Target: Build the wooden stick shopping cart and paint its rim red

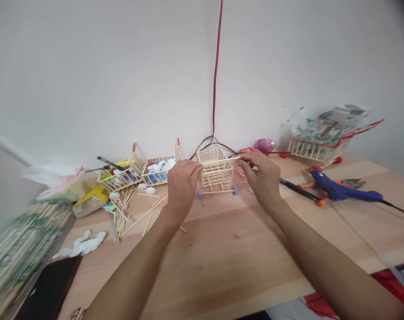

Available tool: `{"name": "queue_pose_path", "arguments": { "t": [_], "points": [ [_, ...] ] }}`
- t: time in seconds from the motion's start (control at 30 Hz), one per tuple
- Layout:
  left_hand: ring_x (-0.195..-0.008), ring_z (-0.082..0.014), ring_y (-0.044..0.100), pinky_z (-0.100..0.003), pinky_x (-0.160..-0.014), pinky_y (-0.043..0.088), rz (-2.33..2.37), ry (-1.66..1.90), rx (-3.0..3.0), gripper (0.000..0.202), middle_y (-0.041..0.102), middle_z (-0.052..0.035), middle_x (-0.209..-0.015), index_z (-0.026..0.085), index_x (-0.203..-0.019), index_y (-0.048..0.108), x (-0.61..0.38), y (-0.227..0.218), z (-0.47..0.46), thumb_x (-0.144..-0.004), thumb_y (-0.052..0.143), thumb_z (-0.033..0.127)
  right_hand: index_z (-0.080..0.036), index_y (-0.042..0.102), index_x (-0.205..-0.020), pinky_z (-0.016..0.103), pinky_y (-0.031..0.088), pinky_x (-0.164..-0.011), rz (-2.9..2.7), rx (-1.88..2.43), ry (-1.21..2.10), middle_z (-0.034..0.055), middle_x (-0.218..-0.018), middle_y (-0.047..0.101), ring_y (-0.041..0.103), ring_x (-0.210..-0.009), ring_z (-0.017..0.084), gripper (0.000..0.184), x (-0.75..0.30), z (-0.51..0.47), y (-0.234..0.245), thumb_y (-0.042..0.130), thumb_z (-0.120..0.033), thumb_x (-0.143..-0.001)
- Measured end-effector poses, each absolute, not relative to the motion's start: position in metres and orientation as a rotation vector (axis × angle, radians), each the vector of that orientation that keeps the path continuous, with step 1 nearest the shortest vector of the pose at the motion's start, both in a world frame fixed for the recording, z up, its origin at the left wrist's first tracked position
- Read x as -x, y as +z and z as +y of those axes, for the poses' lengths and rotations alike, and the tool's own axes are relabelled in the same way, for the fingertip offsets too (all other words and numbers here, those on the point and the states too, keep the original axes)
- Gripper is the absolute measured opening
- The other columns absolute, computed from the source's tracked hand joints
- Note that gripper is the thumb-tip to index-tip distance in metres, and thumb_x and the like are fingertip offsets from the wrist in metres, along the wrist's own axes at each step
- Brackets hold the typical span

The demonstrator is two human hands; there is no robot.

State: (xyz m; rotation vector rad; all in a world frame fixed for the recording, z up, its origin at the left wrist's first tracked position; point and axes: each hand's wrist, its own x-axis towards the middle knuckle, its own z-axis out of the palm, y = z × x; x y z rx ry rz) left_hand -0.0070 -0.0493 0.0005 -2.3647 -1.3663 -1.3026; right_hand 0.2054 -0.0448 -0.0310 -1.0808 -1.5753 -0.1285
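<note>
- A thin wooden stick (221, 161) appears to be under placement along the near upper edge of a small stick-built cart (218, 178); this is judged from its position across that edge.
- The cart is seen at the centre of the frame, upright over the table (218, 253), with pale bluish wheels (234, 190) at its near lower corners.
- By judgement, both stick ends need to be kept level and steadied against the frame; whether contact is already made cannot be told.
- The left hand (183, 180) is set left of the cart, knuckles up, and the stick's left end appears to be pinched between its fingers.
- The right hand (264, 178) is held opposite, thumb below and forefinger above, with the right end pinched.
- Both forearms are angled inward from the lower corners.
- A blue glue gun (342, 192) is left unheld at the right of the frame.
</note>
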Motion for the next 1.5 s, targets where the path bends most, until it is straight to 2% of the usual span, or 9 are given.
{"name": "queue_pose_path", "arguments": {
  "t": [0.47, 0.93, 1.23, 1.5],
  "points": [
    [-0.08, -0.0187, 0.066, -0.031, -0.076, 0.049, -1.357, -1.305, 2.355, 0.013, 0.073, -0.0051, -0.082, 0.017, -0.083, 0.072, 0.007, -0.001, -0.0497, -0.088, 0.059, 0.018, -0.023, 0.068, -0.088, 0.033, 0.047, -0.067, -1.578, 1.098, -0.167, 0.0025, -0.083, 0.069, 0.056, -0.067, 0.016, 0.011, -0.205, -0.0453, -0.0304, 0.056, -0.023, -0.089],
    [-0.08, -0.0208, 0.067, -0.035, -0.077, 0.051, -1.3, -1.353, 2.35, 0.016, 0.075, -0.0057, -0.083, 0.019, -0.082, 0.071, 0.008, 0.0021, -0.0485, -0.088, 0.056, 0.02, -0.024, 0.067, -0.091, 0.032, 0.048, -0.07, -1.578, 1.118, -0.06, 0.0032, -0.091, 0.07, 0.061, -0.077, 0.017, 0.011, -0.2077, -0.0448, -0.0314, 0.056, -0.023, -0.09],
    [-0.08, -0.0198, 0.067, -0.032, -0.076, 0.049, -1.323, -1.327, 2.337, 0.017, 0.075, -0.0045, -0.083, 0.019, -0.081, 0.071, 0.0075, 0.0031, -0.0497, -0.088, 0.056, 0.021, -0.021, 0.069, -0.092, 0.03, 0.048, -0.072, -1.573, 1.068, -0.075, 0.0045, -0.091, 0.071, 0.063, -0.084, 0.017, 0.011, -0.2083, -0.0425, -0.0324, 0.058, -0.021, -0.089],
    [-0.079, -0.0186, 0.067, -0.029, -0.074, 0.049, -1.265, -1.312, 2.298, 0.017, 0.075, -0.0057, -0.083, 0.015, -0.082, 0.072, 0.0074, 0.0011, -0.0477, -0.088, 0.057, 0.02, -0.021, 0.069, -0.091, 0.029, 0.048, -0.071, -1.576, 1.057, -0.102, 0.004, -0.088, 0.071, 0.063, -0.08, 0.016, 0.011, -0.2089, -0.0402, -0.0345, 0.057, -0.022, -0.09]
  ]
}}
